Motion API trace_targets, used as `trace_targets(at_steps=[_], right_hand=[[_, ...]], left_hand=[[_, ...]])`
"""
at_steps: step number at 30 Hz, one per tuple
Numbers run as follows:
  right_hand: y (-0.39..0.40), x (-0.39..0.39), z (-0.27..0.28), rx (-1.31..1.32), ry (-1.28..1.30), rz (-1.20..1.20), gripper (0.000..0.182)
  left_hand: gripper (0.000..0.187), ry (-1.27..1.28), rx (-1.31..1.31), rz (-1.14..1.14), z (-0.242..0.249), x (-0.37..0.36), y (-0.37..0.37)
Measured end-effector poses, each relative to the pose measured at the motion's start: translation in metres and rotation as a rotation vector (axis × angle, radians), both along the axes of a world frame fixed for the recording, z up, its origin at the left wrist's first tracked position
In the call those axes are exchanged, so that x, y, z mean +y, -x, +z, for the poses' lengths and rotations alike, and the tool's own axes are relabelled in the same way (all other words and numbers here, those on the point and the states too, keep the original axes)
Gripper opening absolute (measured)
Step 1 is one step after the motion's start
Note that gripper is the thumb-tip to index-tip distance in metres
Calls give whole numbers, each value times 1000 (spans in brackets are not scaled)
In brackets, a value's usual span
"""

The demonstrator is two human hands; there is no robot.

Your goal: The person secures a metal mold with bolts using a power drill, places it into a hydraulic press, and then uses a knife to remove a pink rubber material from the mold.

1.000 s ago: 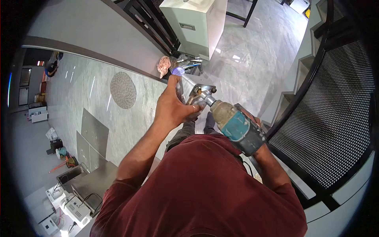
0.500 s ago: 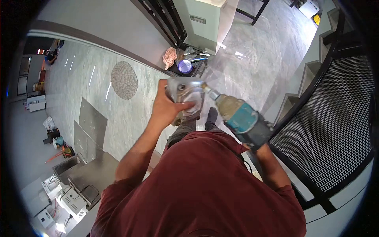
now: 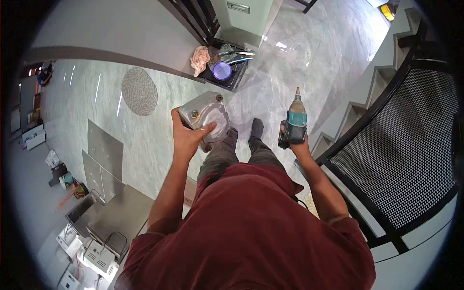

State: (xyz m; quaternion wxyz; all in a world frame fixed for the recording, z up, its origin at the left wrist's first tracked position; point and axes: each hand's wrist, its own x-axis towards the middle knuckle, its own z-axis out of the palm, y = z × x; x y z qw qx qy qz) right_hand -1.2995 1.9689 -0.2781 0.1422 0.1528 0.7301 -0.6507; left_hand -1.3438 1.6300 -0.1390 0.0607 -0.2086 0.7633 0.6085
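Left of centre in the head view, my left hand (image 3: pixel 189 137) is wrapped round a greyish metal box-like part (image 3: pixel 205 113), thumb across its front. The part is tilted, with a rounded recess and brownish bolts or knobs at its corners. On the right, my right hand (image 3: pixel 300 145) grips a teal and black power driver (image 3: pixel 297 121) by its handle, mostly hidden under the tool. The driver's bit points away from my body. A wide gap separates the driver from the metal part.
A black tray (image 3: pixel 233 79) beyond my hands holds a purple-rimmed bowl (image 3: pixel 222 71) and a pink cloth (image 3: pixel 199 60). A black mesh panel (image 3: pixel 401 145) stands at the right beside steps. A round mat (image 3: pixel 139 92) lies on the left floor. A person (image 3: pixel 44 75) is far left.
The driver has moved away from the metal part to the right and now points straight ahead. My left hand has shifted left and lower with the part, whose face has turned.
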Motion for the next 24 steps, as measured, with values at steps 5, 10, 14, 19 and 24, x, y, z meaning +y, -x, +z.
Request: trace_targets(at_steps=[5,10,14,19,24], right_hand=[[33,8,-147,-5,-86,-75,26],[108,3,-267,37,-185,-203,27],[156,9,-387,100,-91,-256,31],[193,-2,-500,166,-104,-423,38],[194,8,-561,314,-503,-323,45]], left_hand=[[85,126,70,-94,-66,-33,35],[87,87,240,-4,-147,-57,69],[91,227,494,87,-215,-72,101],[97,193,754,131,-269,-51,145],[94,148,944,110,-309,-24,164]])
